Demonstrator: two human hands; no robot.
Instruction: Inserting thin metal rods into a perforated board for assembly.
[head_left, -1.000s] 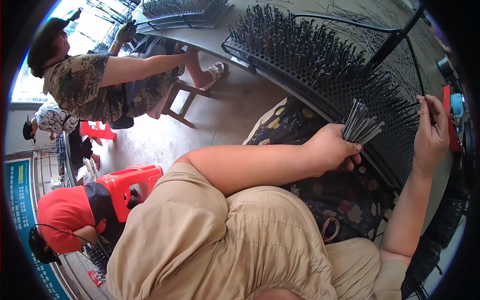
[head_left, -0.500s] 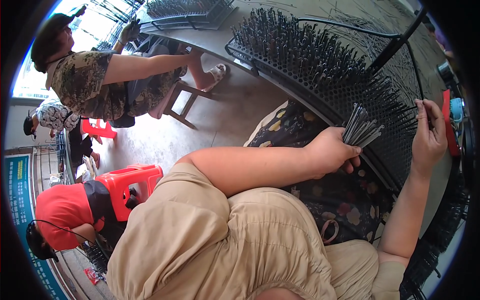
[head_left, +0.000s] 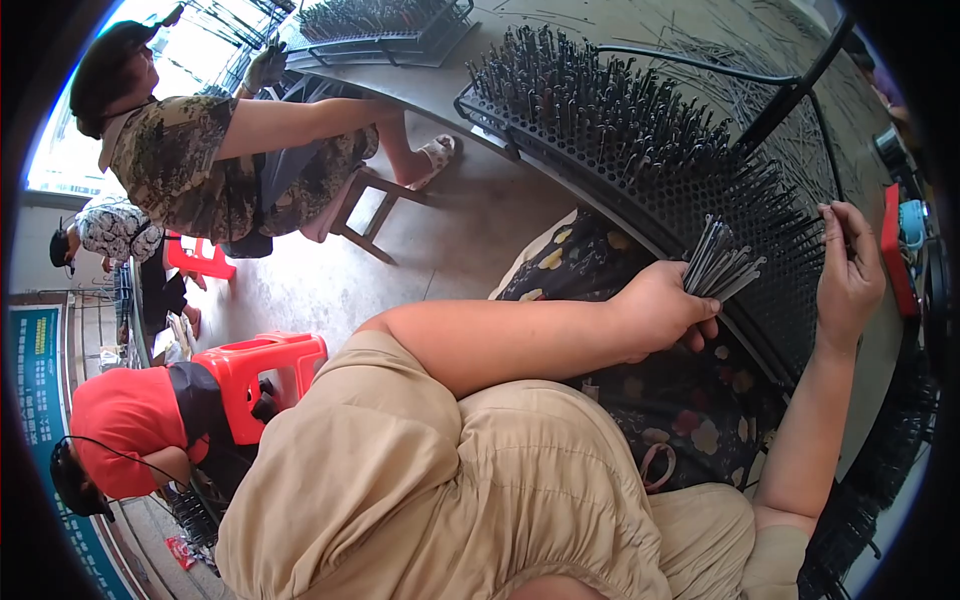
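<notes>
My left hand (head_left: 665, 305) is closed round a bundle of thin metal rods (head_left: 720, 258) with small looped ends, held just in front of a black perforated rack (head_left: 740, 220). Many similar dark rods (head_left: 600, 105) stand upright in the rack's holes, crowded toward its far left part. At the rack's right end my right hand (head_left: 850, 265) is raised, thumb and fingertips pinched together beside the rods there. Whatever lies in that pinch is too small to make out.
Loose rods (head_left: 740, 75) lie scattered on the metal table behind the rack, and a black bar frame (head_left: 800, 100) rises there. A second filled rack (head_left: 375, 25) stands at the far left. Co-workers sit nearby, one in camouflage (head_left: 190, 160). A red stool (head_left: 265, 375) is on the floor.
My right hand has shifted slightly left and a little down along the rack's end. The left hand keeps its bundle in nearly the same place.
</notes>
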